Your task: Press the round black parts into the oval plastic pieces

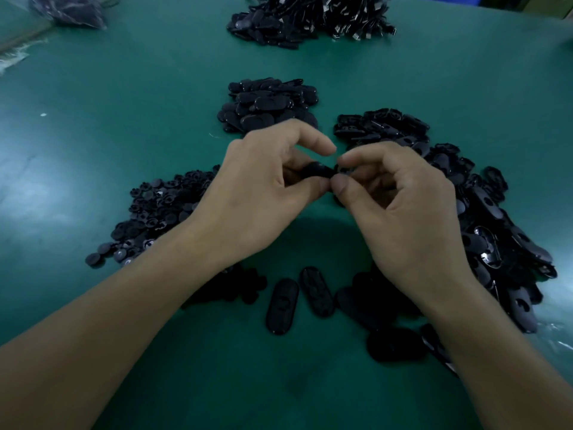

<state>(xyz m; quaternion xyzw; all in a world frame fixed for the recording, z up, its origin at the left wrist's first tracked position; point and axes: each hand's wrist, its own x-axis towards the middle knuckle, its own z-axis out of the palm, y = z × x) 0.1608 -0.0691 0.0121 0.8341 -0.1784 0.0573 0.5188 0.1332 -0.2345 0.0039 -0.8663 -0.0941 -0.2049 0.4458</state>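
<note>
Bare forearms [124,321] reach over the matte green surface [108,119], the left hand [257,193] gripping one glossy oval plastic piece [317,171] while the right hand [400,206] pinches a small round black part [342,169] at its end, two more smooth ovals [282,305] lying flat beneath.

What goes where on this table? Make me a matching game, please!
Things:
1. pile of round black parts
2. plastic bag
3. pile with cables
4. one oval piece

Places:
A. far side, middle
B. in the left hand
C. far left corner
D. left side, beside the left wrist

Pairs: 1-D, 2-C, 3-A, 4-B
</note>
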